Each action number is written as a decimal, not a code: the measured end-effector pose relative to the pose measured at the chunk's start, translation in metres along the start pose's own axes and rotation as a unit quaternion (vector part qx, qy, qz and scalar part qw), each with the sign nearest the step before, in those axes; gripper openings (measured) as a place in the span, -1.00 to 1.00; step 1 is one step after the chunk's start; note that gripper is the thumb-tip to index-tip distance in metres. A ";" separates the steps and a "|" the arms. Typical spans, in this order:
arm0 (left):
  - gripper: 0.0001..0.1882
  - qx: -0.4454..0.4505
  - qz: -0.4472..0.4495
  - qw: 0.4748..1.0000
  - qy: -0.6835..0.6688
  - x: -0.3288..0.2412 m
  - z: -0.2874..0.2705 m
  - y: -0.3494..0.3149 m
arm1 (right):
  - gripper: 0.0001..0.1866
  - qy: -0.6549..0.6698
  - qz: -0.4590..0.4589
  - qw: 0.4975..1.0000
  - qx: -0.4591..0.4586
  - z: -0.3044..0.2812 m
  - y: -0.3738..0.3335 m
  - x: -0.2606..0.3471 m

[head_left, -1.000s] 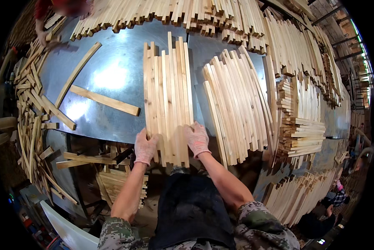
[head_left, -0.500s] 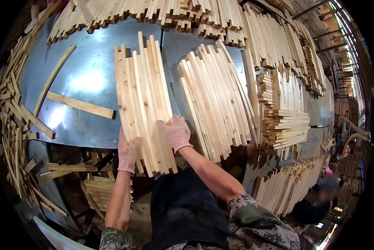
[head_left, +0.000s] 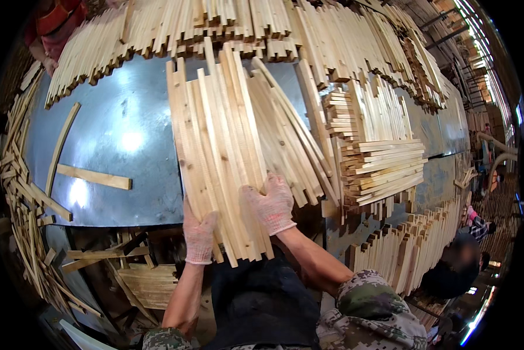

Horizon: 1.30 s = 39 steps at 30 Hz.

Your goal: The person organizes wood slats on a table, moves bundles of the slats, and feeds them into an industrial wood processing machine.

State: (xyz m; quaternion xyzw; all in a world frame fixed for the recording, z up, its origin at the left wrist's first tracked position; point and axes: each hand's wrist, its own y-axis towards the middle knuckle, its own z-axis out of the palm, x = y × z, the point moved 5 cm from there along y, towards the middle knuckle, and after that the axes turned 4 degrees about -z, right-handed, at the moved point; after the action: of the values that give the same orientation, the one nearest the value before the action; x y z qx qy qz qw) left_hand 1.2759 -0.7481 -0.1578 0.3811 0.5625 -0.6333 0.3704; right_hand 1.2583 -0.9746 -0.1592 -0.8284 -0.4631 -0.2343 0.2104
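Observation:
A bundle of pale wooden strips is gripped between my two gloved hands, its near ends jutting over the table's front edge. My left hand is closed on the bundle's left side, the thumb lying on top. On the right side my right hand closes on it, thumb also on top; the fingers underneath are hidden. The strips' ends are uneven, some reaching farther away than others. Partly covered by the bundle, a second group of strips lies to its right.
Two loose strips, one curved and one straight, lie on the shiny metal table. Rows of strips line the far side. At left is a tangled scrap heap; stacked strips stand right. Other people are at far left and right.
Both hands have carried the bundle to the right relative to the table, and it now overlaps the second group of strips. A person in red has come into view at far left.

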 end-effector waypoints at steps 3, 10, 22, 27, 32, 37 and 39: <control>-0.14 0.041 0.006 0.988 0.147 0.016 0.044 0.010 | -0.17 -0.025 0.063 0.997 0.046 -0.031 0.013 -0.035; -0.25 0.071 -0.043 0.975 0.206 0.077 0.070 0.036 | -0.18 0.016 0.086 0.985 0.150 -0.014 0.030 -0.113; -0.40 0.031 -0.145 0.986 0.075 0.109 0.060 0.057 | -0.19 -0.229 0.074 0.967 -0.087 -0.054 0.117 -0.205; -0.41 0.033 -0.134 0.989 0.056 0.113 0.059 0.057 | -0.40 -0.181 0.102 0.978 -0.017 -0.041 0.149 -0.231; -0.37 0.017 -0.139 0.988 0.060 0.114 0.055 0.052 | -0.38 -0.144 0.065 0.987 -0.031 -0.019 0.132 -0.200; -0.40 0.030 -0.129 0.989 0.065 0.102 0.058 0.054 | -0.33 -0.113 0.001 0.994 0.012 -0.003 0.157 -0.238; -0.43 0.024 -0.110 0.991 0.076 0.101 0.062 0.055 | -0.33 -0.121 0.042 0.991 0.025 -0.009 0.152 -0.220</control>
State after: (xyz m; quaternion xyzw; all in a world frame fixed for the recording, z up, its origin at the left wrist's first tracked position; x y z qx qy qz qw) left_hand 1.2776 -0.8190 -0.2675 0.3723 0.6123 -0.6527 0.2458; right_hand 1.2865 -1.2002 -0.3003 -0.8639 -0.4555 -0.1116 0.1834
